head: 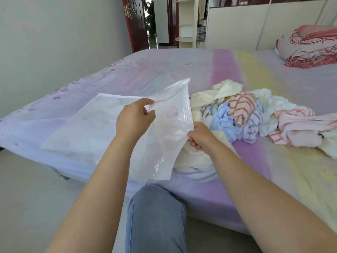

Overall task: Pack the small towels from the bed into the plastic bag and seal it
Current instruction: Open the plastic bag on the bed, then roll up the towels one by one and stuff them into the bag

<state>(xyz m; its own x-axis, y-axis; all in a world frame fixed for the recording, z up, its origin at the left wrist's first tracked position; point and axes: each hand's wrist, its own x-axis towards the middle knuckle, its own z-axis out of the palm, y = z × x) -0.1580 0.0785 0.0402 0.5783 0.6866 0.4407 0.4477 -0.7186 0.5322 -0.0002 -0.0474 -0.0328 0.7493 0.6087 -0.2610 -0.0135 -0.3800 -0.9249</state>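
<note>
Both hands, left (135, 121) and right (199, 136), grip the empty bag (164, 143); towels (237, 114) lie unpacked on the bed (255, 179).

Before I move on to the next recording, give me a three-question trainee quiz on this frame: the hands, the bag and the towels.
1. True or false: both hands grip the plastic bag.
2. Where does the towel pile lie? A) inside the bag B) on the bed, to the right of the bag C) on the floor
3. Fill in: the pink patterned pillow rests at the far ____ corner of the bed.

Key:
1. True: the left hand pinches the bag's upper part, and the right hand grips its right edge.
2. B
3. right
</note>
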